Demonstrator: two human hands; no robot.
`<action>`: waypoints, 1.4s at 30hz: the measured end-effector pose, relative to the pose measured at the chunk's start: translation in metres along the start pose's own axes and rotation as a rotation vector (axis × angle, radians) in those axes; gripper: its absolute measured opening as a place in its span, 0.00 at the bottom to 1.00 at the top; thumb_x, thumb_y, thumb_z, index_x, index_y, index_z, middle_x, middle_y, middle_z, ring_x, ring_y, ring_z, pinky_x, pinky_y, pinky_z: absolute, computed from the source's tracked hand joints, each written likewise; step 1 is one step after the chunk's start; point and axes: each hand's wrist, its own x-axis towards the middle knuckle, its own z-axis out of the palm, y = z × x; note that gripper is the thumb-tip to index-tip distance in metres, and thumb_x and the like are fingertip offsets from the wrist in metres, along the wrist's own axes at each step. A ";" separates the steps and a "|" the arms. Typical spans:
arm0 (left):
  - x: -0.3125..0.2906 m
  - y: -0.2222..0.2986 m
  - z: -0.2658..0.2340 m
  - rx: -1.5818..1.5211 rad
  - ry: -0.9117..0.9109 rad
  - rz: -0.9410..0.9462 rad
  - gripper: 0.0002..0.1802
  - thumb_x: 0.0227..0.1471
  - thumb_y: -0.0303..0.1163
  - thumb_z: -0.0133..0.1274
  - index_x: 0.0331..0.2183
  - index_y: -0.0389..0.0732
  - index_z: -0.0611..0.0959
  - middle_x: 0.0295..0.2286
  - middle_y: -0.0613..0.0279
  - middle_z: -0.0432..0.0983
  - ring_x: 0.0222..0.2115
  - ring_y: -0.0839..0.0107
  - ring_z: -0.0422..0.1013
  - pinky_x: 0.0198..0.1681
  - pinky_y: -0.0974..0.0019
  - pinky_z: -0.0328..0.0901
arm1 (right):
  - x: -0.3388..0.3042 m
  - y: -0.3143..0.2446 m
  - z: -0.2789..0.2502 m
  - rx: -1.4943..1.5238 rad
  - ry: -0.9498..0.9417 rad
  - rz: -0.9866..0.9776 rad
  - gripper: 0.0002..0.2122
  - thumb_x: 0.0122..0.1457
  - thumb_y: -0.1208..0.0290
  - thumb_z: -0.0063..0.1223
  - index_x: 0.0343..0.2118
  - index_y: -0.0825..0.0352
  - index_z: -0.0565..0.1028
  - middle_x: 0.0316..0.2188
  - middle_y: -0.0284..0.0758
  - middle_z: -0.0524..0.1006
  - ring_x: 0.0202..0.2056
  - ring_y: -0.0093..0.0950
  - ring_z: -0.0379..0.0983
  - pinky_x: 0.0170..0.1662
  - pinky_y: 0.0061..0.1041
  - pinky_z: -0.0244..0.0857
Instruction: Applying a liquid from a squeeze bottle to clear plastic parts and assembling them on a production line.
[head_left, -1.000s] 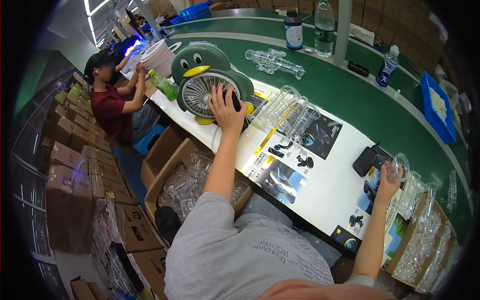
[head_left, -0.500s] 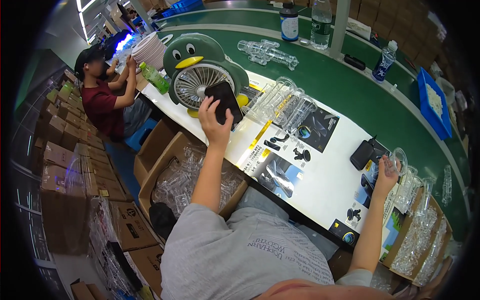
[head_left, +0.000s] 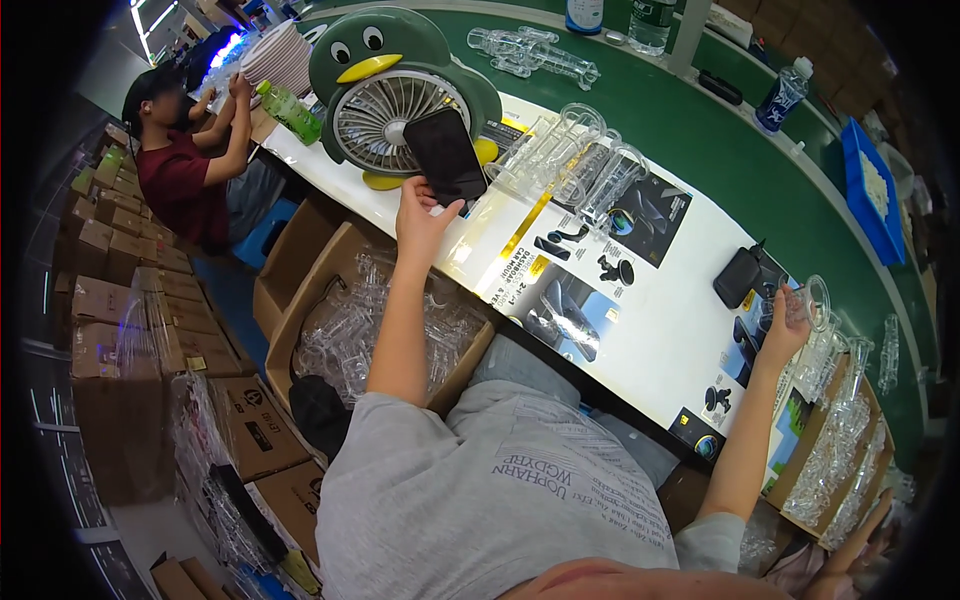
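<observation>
My left hand (head_left: 422,220) is at the lower end of a black smartphone (head_left: 445,155), its fingers by the left edge and its thumb near the bottom. The phone leans against a green penguin-shaped fan (head_left: 395,118). At the right side of the table, my right hand (head_left: 785,325) is closed on a clear plastic part with a round rim (head_left: 818,300). Close to that hand lies a black boxy device (head_left: 738,275). Several clear tubular plastic parts (head_left: 615,185) lie grouped on the printed white table cover (head_left: 640,340), right of the phone.
Open cartons of clear parts stand at my lower left (head_left: 340,255) and lower right (head_left: 825,500). Another clear assembly (head_left: 535,55) and bottles (head_left: 785,95) stand on the green surface (head_left: 700,150), with a blue tray (head_left: 872,200) far right. A co-worker (head_left: 180,165) sits left.
My left hand has drawn down from over the phone's face to its lower end. The view has shifted. My right hand still holds the clear part.
</observation>
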 end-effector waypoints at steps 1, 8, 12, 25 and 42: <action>0.000 0.001 0.001 0.046 -0.015 -0.002 0.32 0.35 0.35 0.66 0.41 0.35 0.68 0.30 0.61 0.69 0.28 0.72 0.65 0.34 0.70 0.63 | -0.001 -0.001 0.000 -0.013 0.012 0.013 0.14 0.53 0.82 0.51 0.44 0.73 0.66 0.37 0.38 0.75 0.40 0.23 0.72 0.45 0.20 0.64; 0.003 -0.002 0.006 -0.167 0.104 -0.066 0.18 0.47 0.33 0.55 0.39 0.36 0.70 0.28 0.60 0.70 0.27 0.71 0.66 0.33 0.69 0.63 | -0.002 -0.003 0.003 0.017 0.028 0.021 0.14 0.53 0.82 0.51 0.44 0.72 0.66 0.37 0.38 0.75 0.39 0.23 0.72 0.46 0.20 0.64; 0.003 -0.002 0.003 -0.148 0.287 0.064 0.13 0.50 0.31 0.50 0.37 0.35 0.72 0.32 0.57 0.70 0.32 0.66 0.67 0.37 0.66 0.62 | 0.000 0.001 0.000 0.035 0.014 0.025 0.14 0.53 0.82 0.51 0.44 0.73 0.66 0.37 0.38 0.75 0.40 0.23 0.72 0.46 0.20 0.64; 0.029 0.037 -0.010 0.618 0.245 0.817 0.24 0.46 0.32 0.51 0.48 0.44 0.69 0.52 0.66 0.64 0.56 0.63 0.55 0.58 0.52 0.44 | -0.001 0.000 0.001 0.056 0.019 0.042 0.16 0.53 0.83 0.50 0.46 0.74 0.65 0.38 0.39 0.74 0.42 0.25 0.71 0.48 0.21 0.63; 0.018 0.008 -0.030 0.403 0.423 0.853 0.17 0.46 0.18 0.44 0.41 0.38 0.67 0.44 0.65 0.72 0.50 0.61 0.64 0.54 0.50 0.51 | 0.000 -0.003 0.000 0.054 0.011 0.052 0.17 0.53 0.83 0.51 0.47 0.73 0.65 0.38 0.39 0.74 0.41 0.24 0.71 0.47 0.21 0.63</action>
